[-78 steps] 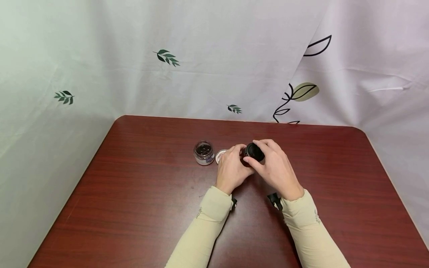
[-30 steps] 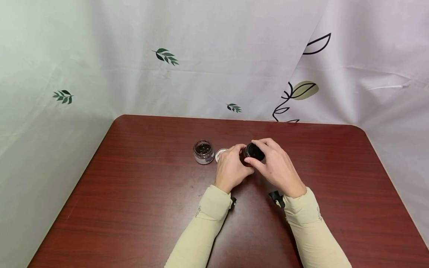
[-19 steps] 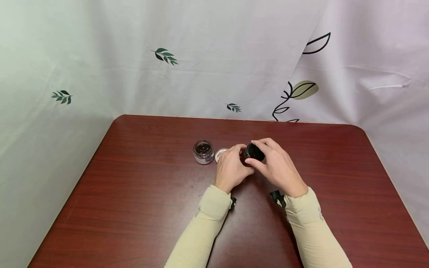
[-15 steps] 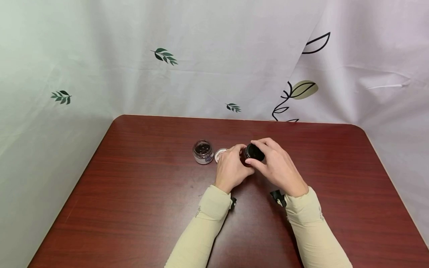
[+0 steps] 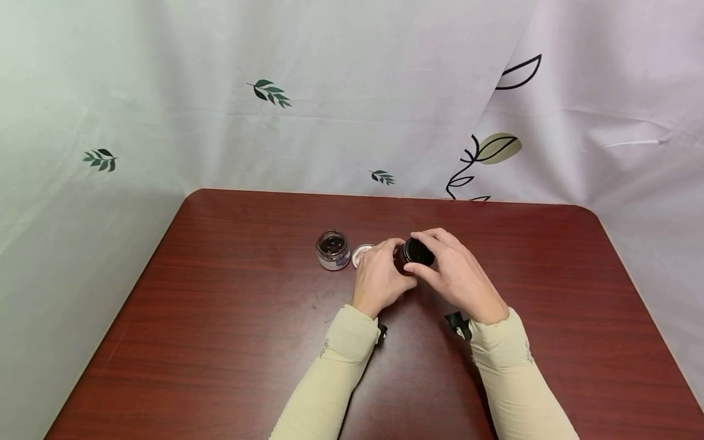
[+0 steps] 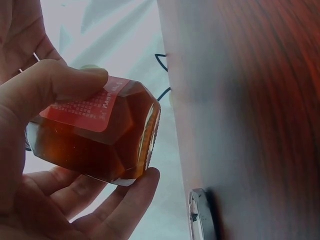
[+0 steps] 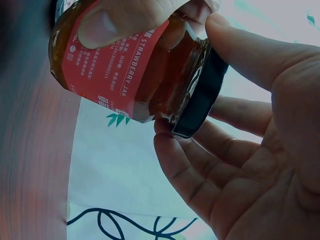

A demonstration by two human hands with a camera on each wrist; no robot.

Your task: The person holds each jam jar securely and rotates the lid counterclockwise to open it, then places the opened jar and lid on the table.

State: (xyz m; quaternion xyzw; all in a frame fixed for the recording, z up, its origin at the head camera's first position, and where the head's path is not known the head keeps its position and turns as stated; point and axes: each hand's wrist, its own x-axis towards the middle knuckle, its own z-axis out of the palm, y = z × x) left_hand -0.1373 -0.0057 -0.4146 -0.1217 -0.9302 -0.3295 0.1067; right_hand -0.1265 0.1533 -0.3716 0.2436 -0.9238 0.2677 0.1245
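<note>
In the right wrist view a glass jar of strawberry jam (image 7: 165, 70) with a red label is held tilted, its black lid (image 7: 202, 95) on the mouth. My left hand (image 5: 379, 278) grips the jar's body, thumb across the label and fingers beneath, as the left wrist view shows. My right hand (image 5: 456, 272) holds the lid (image 5: 420, 252) by its edge, thumb on one side and fingertips on the other. The head view has the jar mostly hidden behind both hands.
Left of my hands stands an uncovered glass jar (image 5: 333, 263) with dark contents. Between it and my left hand lies a loose round lid (image 5: 360, 255), white inside, partly covered by the hand. The reddish wooden table (image 5: 220, 318) meets a leaf-patterned white cloth (image 5: 330, 122) behind.
Both hands stay on the jam jar and its lid. My right wrist has shifted slightly to the right while the fingers keep nearly the same place.
</note>
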